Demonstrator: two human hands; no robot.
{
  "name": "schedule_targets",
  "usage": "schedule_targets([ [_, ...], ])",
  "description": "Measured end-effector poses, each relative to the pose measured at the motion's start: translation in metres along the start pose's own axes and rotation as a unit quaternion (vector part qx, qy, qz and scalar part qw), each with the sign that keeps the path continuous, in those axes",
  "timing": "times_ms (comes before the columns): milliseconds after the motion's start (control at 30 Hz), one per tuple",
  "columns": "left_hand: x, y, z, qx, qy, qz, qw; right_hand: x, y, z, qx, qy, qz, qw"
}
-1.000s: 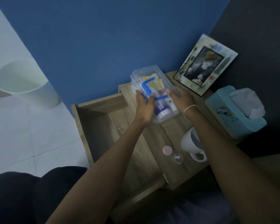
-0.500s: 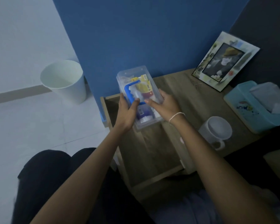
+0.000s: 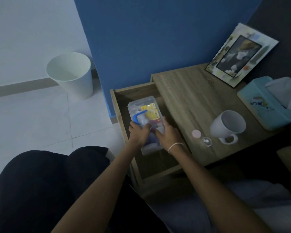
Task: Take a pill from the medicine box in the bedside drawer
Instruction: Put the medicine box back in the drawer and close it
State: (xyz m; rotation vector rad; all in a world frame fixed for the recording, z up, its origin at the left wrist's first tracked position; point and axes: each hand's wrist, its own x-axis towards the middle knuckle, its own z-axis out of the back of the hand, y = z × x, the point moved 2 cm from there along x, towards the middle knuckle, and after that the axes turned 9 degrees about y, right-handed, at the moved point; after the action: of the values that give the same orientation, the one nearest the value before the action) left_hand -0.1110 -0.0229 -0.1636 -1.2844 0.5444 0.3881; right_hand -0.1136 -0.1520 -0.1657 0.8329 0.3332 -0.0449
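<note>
The clear plastic medicine box [image 3: 145, 107] with a blue handle and yellow packets inside sits low in the open wooden bedside drawer [image 3: 115, 105]. My left hand [image 3: 138, 134] grips its near left side. My right hand [image 3: 167, 134], with a white band at the wrist, holds its near right side. The near end of the box is hidden under my hands. On the tabletop to the right lie a small pink cap [image 3: 196, 133] and a small clear dish [image 3: 207, 141] holding a white pill.
A white mug [image 3: 225, 126] stands on the wooden bedside table [image 3: 188, 91], with a teal tissue box [image 3: 259, 101] and a picture frame [image 3: 240, 54] behind it. A white waste bin [image 3: 71, 73] stands on the tiled floor to the left. My dark-clothed knees are at the lower left.
Both hands have carried the medicine box from above the tabletop leftward and down into the open drawer. The view has swung so the drawer lies nearer the middle.
</note>
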Motion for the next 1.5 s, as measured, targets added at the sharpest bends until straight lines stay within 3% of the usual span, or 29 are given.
schedule_targets([
  [200,0.012,0.026,-0.014,-0.062,0.001,0.094,0.994,0.011,-0.031,-0.026,-0.046,0.043,-0.051,0.997],
  [333,0.018,0.033,-0.023,-0.059,-0.002,0.085,0.995,0.017,-0.042,-0.037,-0.011,0.026,-0.099,0.995],
  [500,0.030,0.037,-0.024,-0.049,0.022,0.078,0.996,0.021,-0.055,-0.023,-0.056,0.104,-0.067,0.991],
  [600,0.034,0.042,-0.020,0.084,0.044,0.052,0.994,0.021,-0.055,-0.027,-0.085,0.081,-0.051,0.992],
  [667,0.038,0.039,-0.015,0.253,0.005,-0.010,0.968,0.020,-0.058,-0.034,-0.117,0.075,-0.008,0.990],
  [733,0.045,0.032,-0.009,0.399,-0.038,-0.095,0.911,0.020,-0.065,-0.041,-0.168,0.083,0.025,0.982],
  [833,0.056,0.026,0.000,0.550,-0.011,-0.167,0.819,0.023,-0.070,-0.050,-0.212,0.061,0.025,0.975],
  [900,0.059,0.026,0.005,0.586,0.024,-0.161,0.794,0.025,-0.072,-0.054,-0.230,0.046,0.022,0.972],
  [1367,0.051,0.030,0.022,0.582,0.041,-0.151,0.798,0.019,-0.060,-0.059,-0.208,0.068,0.025,0.975],
  [1500,0.052,0.016,0.034,0.539,-0.056,-0.202,0.816,0.028,-0.031,-0.032,-0.157,0.025,0.081,0.984],
])
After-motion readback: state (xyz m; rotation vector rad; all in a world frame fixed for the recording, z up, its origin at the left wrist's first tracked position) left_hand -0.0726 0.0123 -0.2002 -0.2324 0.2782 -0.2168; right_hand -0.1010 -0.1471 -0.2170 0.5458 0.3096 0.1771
